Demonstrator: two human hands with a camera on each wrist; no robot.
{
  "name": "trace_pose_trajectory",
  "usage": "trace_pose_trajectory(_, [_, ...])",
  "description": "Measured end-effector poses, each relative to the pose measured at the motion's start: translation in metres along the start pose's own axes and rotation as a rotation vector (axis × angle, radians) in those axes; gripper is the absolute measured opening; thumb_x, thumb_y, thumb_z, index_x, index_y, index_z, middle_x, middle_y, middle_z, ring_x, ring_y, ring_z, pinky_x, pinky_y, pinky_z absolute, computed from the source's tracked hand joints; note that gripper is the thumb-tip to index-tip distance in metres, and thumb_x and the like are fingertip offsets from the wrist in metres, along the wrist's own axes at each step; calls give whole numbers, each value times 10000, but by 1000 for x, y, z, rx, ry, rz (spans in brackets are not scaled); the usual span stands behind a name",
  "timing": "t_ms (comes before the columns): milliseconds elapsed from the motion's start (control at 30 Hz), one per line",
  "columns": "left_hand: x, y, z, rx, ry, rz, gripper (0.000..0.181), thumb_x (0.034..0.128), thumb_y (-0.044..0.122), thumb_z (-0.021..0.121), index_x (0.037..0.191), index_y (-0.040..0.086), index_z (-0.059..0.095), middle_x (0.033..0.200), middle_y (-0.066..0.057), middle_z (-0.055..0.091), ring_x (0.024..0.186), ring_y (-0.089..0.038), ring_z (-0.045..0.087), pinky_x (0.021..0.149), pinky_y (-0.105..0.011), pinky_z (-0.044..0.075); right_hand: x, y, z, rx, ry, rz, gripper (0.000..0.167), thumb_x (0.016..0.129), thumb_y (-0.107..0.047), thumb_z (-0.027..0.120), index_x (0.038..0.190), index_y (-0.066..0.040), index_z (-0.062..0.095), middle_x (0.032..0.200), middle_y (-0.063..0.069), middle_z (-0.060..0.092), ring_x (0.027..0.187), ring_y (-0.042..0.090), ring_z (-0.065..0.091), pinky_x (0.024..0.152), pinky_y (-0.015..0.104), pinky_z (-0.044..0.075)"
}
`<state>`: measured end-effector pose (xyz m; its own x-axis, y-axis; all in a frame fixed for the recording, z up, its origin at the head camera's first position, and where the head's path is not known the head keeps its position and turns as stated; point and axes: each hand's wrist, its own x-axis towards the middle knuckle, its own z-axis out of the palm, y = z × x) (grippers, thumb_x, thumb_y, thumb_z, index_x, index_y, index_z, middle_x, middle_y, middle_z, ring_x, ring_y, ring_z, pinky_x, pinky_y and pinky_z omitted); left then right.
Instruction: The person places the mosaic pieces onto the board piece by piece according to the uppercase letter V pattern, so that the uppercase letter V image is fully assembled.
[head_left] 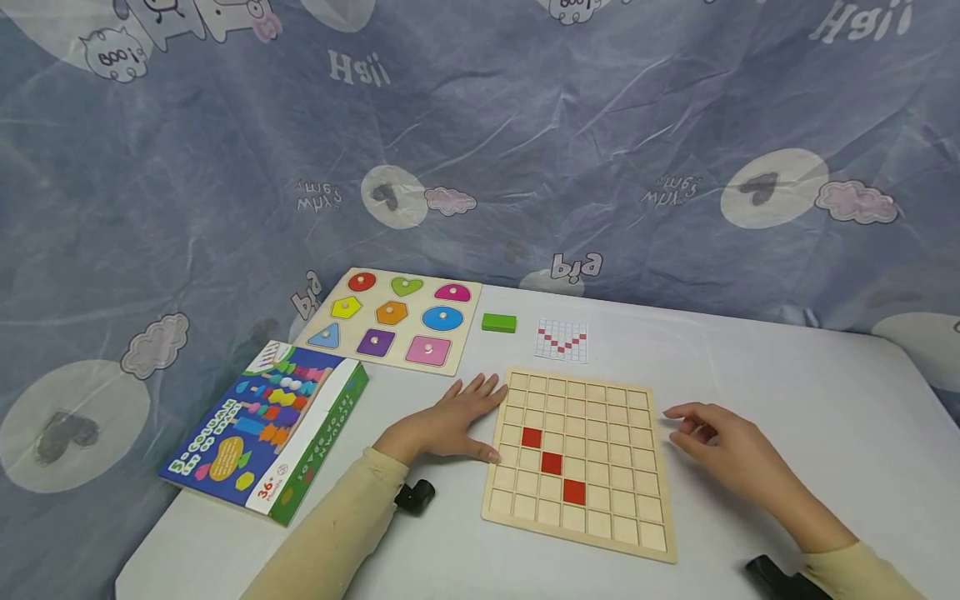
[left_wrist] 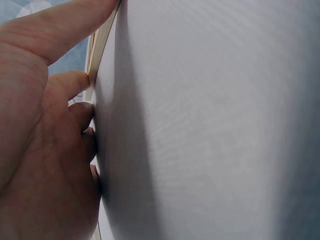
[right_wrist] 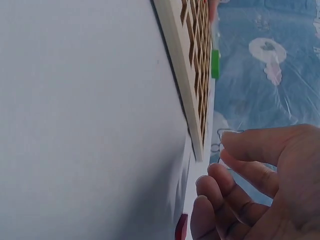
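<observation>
A wooden grid board (head_left: 516, 510) lies flat on the table, with three red squares (head_left: 551, 463) running diagonally down to the right in its cells. My left hand (head_left: 450, 422) has its fingers spread along the board's left edge, and its thumb touches that edge in the left wrist view. Just off the board's right side, my right hand (head_left: 738, 450) hovers with loosely bent fingers and nothing visible between them. In the right wrist view a red piece (right_wrist: 181, 227) shows beside the fingertips.
Behind the board are a green block (head_left: 498, 322) and a small card (head_left: 562, 341) with a red V pattern. A shape puzzle (head_left: 391, 333) and a blue-and-green box (head_left: 258, 425) lie at left. Dark objects (head_left: 416, 497) sit near both sleeves; a patterned cloth (head_left: 510, 150) hangs behind.
</observation>
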<state>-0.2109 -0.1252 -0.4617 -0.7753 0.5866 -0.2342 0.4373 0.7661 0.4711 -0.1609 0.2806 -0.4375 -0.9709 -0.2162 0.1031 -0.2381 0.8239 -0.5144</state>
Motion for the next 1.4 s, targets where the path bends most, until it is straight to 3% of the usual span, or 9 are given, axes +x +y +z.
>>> trace_pose_trajectory(400, [-1,1,-1,-7,-1,6,1071,822,543,793,1643,210,191,1714,-2,60,1572,-210,-38,1260,-446,-51,0,34,-12,-51,34,17,324,921,-194,759,1221,-80,716,969,-11,666,791,-3,539,650,240,466])
trace_pose_trajectory(600, [-1,1,-1,-6,-1,5,1074,823,539,795,1644,213,186,1713,0,58,1572,-207,-40,1260,-444,-51,-1,44,-14,-49,20,33,369,884,-133,768,1238,-58,699,1063,115,655,855,161,585,651,254,473])
trace_pose_trajectory(833, [-1,0,-1,-6,0,9,1073,823,544,794,1644,214,187,1714,3,54,1572,-204,-39,1261,-446,-49,0,45,-13,-73,21,36,380,871,-115,777,1236,-41,698,1025,107,658,834,192,549,629,261,451])
trace_pose_trajectory(1167, [-1,1,-1,-9,1,5,1067,825,536,797,1644,221,191,1714,6,55,1572,-197,-36,1261,-436,-46,0,39,-9,-63,27,18,376,849,-91,796,1217,-79,720,888,-8,588,749,69,467,594,239,394])
trace_pose_trajectory(1400, [-1,1,-1,-8,0,5,1067,826,534,796,1644,225,185,1714,10,48,1570,-191,-41,1261,-431,-49,0,41,-9,-81,23,43,366,852,-133,808,1203,-81,720,947,31,626,796,110,506,631,264,424])
